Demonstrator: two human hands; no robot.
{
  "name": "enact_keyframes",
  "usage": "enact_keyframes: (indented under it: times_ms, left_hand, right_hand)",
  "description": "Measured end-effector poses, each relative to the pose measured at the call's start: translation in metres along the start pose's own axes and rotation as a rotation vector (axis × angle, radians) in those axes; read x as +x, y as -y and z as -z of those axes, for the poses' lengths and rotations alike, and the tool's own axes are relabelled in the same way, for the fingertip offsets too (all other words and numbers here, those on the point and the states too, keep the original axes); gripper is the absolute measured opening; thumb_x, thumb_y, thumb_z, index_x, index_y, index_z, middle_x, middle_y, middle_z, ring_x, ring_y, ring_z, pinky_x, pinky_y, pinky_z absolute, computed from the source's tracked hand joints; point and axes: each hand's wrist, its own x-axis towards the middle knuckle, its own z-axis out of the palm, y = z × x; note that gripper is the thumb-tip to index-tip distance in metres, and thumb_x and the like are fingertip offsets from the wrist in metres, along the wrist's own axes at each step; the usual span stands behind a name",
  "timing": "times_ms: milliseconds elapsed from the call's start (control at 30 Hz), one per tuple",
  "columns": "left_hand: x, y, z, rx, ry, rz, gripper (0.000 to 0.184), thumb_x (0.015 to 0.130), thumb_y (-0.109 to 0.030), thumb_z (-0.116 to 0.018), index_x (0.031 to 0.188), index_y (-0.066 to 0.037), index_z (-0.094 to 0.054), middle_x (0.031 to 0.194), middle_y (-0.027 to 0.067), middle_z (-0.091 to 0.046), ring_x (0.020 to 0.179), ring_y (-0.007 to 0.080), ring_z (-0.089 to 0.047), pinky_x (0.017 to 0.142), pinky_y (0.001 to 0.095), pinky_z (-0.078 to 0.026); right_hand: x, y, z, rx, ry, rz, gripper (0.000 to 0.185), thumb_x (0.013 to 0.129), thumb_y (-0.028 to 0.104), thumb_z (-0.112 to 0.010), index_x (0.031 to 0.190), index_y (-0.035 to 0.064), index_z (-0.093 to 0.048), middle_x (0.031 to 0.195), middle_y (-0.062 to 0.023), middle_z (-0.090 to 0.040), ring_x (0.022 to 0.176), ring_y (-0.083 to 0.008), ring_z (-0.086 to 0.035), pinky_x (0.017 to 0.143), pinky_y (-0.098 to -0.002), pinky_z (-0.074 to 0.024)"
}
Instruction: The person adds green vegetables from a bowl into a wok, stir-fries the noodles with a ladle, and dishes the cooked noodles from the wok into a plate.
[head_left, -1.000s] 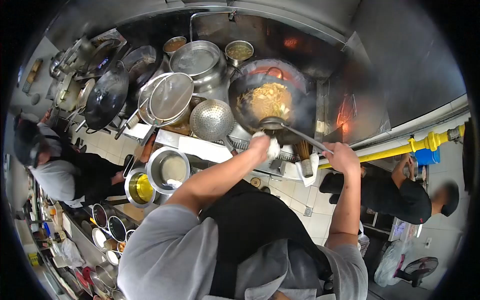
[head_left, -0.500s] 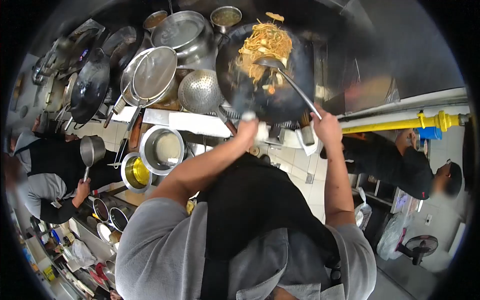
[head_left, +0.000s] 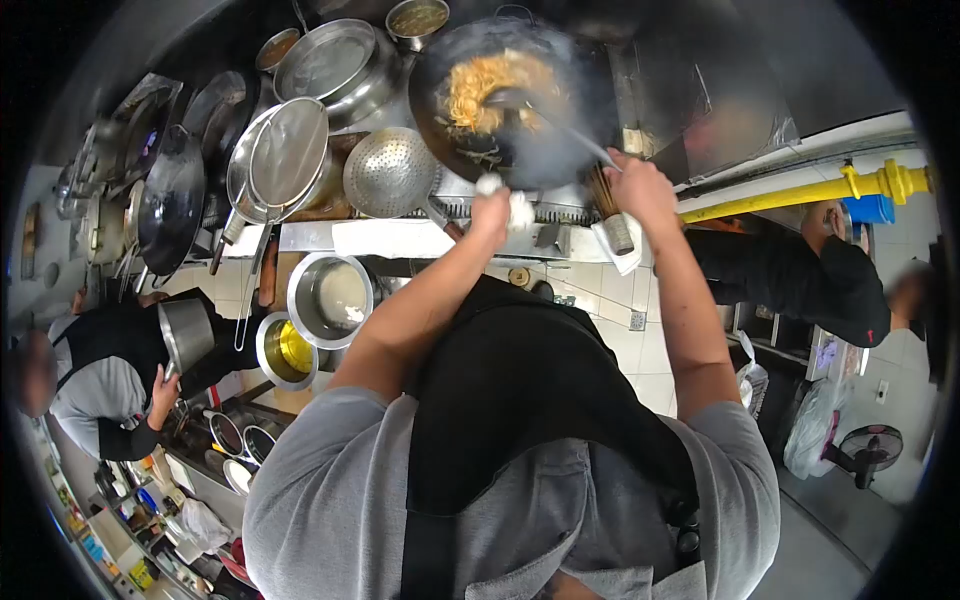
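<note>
Steam rises from a dark wok [head_left: 450,150] at the top centre, which holds noodles [head_left: 478,92] with paler pieces among them. My left hand [head_left: 491,214] is closed around a white cloth [head_left: 520,212] at the wok's near edge; the wok's handle is hidden there. In my right hand [head_left: 640,186], closed too, is the handle of a metal ladle [head_left: 510,98], whose bowl rests among the noodles. A bamboo brush [head_left: 616,228] stands on a white cloth just left of my right wrist.
A perforated skimmer [head_left: 392,172], mesh strainers [head_left: 288,155] and a lidded pot [head_left: 325,60] lie left of the wok. Below them are two metal bowls, one with yellow oil [head_left: 296,347]. A co-worker [head_left: 110,375] holds a pan at left; another person [head_left: 845,285] is at right, beyond a yellow pipe [head_left: 790,200].
The noodles, tossed up half a second ago, now lie lower in the wok. The ladle bowl is among them, and more steam shows. The left co-worker has raised a pan into view.
</note>
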Motion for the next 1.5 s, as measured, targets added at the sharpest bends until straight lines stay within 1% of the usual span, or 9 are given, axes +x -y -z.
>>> enact_keyframes:
  times_ms: [167,300,467,567,700,900,1033,1233,1500]
  left_hand:
    - [-0.065,0.040,0.037,-0.095,0.086,-0.077,0.031,0.088,0.001,-0.050,0.118,-0.002,-0.055,0.105,0.0097,-0.062,0.094,0.0251,-0.065,0.074,0.0409,-0.056]
    - [-0.013,-0.020,0.005,-0.056,0.052,0.113,0.017,0.095,-0.008,-0.046,0.106,0.001,-0.057,0.090,0.0138,-0.064,0.073,0.0290,-0.066,0.060,0.0454,-0.056]
    - [-0.083,-0.080,-0.031,-0.246,0.040,0.142,0.022,0.091,-0.002,-0.044,0.105,0.009,-0.057,0.097,0.0189,-0.065,0.081,0.0314,-0.068,0.069,0.0484,-0.058]
    - [-0.046,-0.063,-0.024,-0.268,0.142,0.199,0.020,0.096,-0.006,-0.041,0.109,0.001,-0.054,0.093,0.0144,-0.064,0.075,0.0286,-0.067,0.063,0.0444,-0.058]
    - [0.002,-0.016,-0.006,-0.059,-0.015,-0.035,0.025,0.087,-0.010,-0.055,0.102,0.010,-0.059,0.092,0.0141,-0.063,0.082,0.0232,-0.062,0.070,0.0406,-0.050]
    - [-0.077,0.021,0.030,-0.125,0.069,-0.154,0.034,0.084,0.002,-0.049,0.118,0.003,-0.053,0.109,0.0114,-0.061,0.091,0.0235,-0.063,0.080,0.0381,-0.053]
    - [0.013,0.002,0.014,-0.034,0.086,0.157,0.019,0.094,-0.009,-0.048,0.111,-0.005,-0.055,0.093,0.0090,-0.063,0.074,0.0249,-0.065,0.064,0.0439,-0.056]
    - [-0.096,-0.086,-0.034,-0.305,0.115,0.203,0.017,0.098,-0.008,-0.041,0.104,-0.001,-0.055,0.087,0.0118,-0.063,0.072,0.0261,-0.066,0.062,0.0439,-0.057]
    - [-0.047,0.025,0.021,0.059,0.016,-0.223,0.021,0.089,-0.007,-0.052,0.106,0.004,-0.057,0.091,0.0065,-0.061,0.075,0.0189,-0.061,0.065,0.0372,-0.052]
  right_hand:
    - [-0.021,-0.012,-0.015,0.081,-0.114,-0.019,0.038,0.093,0.035,-0.056,0.130,0.0249,-0.060,0.093,-0.0222,-0.069,0.089,-0.0425,-0.066,0.081,-0.0489,-0.0535]
    - [-0.045,-0.030,0.026,0.057,0.032,0.088,0.035,0.092,0.033,-0.058,0.125,0.0239,-0.064,0.102,-0.0196,-0.068,0.095,-0.0387,-0.065,0.084,-0.0476,-0.0520]
    - [-0.053,-0.018,0.073,-0.057,0.120,0.159,0.035,0.090,0.027,-0.061,0.124,0.0161,-0.065,0.106,-0.0204,-0.067,0.100,-0.0389,-0.063,0.090,-0.0457,-0.0493]
    - [-0.018,-0.021,0.050,-0.037,0.179,0.118,0.035,0.094,0.032,-0.056,0.127,0.0222,-0.063,0.113,-0.0197,-0.066,0.103,-0.0374,-0.064,0.089,-0.0483,-0.0506]
    - [0.008,-0.002,0.003,-0.009,0.049,0.007,0.036,0.094,0.033,-0.054,0.128,0.0229,-0.061,0.106,-0.0211,-0.067,0.100,-0.0404,-0.064,0.087,-0.0497,-0.0508]
    - [-0.024,-0.017,-0.012,0.125,-0.071,-0.048,0.038,0.094,0.035,-0.055,0.131,0.0261,-0.060,0.095,-0.0227,-0.068,0.091,-0.0426,-0.065,0.082,-0.0515,-0.0519]
    - [-0.047,-0.029,0.031,0.061,0.056,0.005,0.034,0.091,0.031,-0.061,0.124,0.0253,-0.065,0.098,-0.0209,-0.067,0.093,-0.0405,-0.064,0.082,-0.0493,-0.0512]
    - [-0.043,-0.019,0.075,-0.069,0.184,0.085,0.036,0.091,0.034,-0.058,0.125,0.0230,-0.064,0.108,-0.0161,-0.068,0.103,-0.0358,-0.063,0.092,-0.0461,-0.0496]
    - [-0.006,-0.005,-0.001,0.045,-0.036,-0.024,0.039,0.095,0.034,-0.051,0.133,0.0256,-0.056,0.099,-0.0243,-0.068,0.092,-0.0421,-0.066,0.083,-0.0512,-0.0523]
